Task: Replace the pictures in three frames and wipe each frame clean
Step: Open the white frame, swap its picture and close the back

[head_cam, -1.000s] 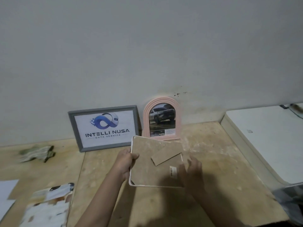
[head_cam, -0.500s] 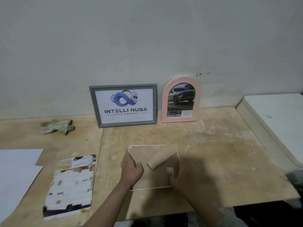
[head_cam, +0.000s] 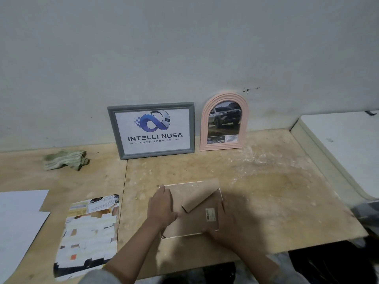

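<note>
My right hand (head_cam: pixel 220 230) grips the near-right corner of the face-down frame (head_cam: pixel 194 220); my left hand (head_cam: pixel 162 208) presses flat on its left edge. Keep the backing seated before lifting. Beyond stand two finished frames (head_cam: pixel 151 130).

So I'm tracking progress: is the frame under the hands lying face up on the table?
No, the frame lies face down, its brown backing board and folded stand showing between both hands.
</note>
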